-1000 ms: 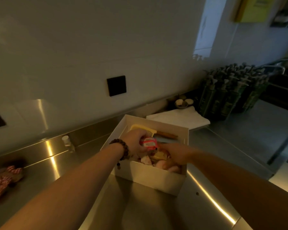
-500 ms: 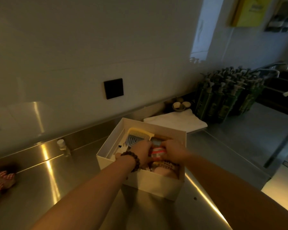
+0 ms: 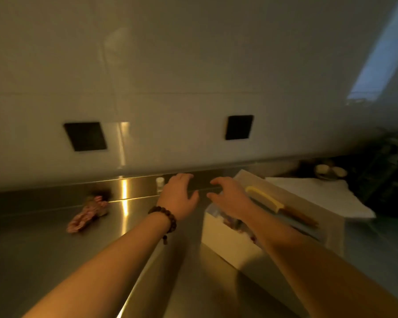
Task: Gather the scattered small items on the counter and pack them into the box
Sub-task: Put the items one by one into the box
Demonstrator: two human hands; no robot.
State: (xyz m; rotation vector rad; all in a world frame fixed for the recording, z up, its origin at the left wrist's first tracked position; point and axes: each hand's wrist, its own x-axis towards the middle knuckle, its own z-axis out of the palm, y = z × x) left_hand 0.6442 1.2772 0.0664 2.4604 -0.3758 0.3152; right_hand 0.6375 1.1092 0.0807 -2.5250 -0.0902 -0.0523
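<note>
The white box (image 3: 225, 243) stands on the steel counter at the right, with a yellow comb (image 3: 265, 199) on a wooden handle lying across its contents. My left hand (image 3: 179, 196), beaded bracelet at the wrist, hovers empty with fingers spread over the counter left of the box, just right of a small white bottle (image 3: 160, 182) by the back ledge. My right hand (image 3: 230, 196) is open too, above the box's left corner. A pink patterned fabric item (image 3: 86, 214) lies on the counter further left.
A folded white cloth (image 3: 326, 193) lies behind the box. Small bowls (image 3: 329, 172) and dark green bottles (image 3: 386, 171) crowd the far right. Two black wall sockets (image 3: 239, 127) sit above the counter's back ledge (image 3: 55, 191). The image is dim and blurred.
Both hands have left the box, released the small packet there and moved left over the counter with fingers spread. The view has swung left, bringing the pink fabric item closer to centre.
</note>
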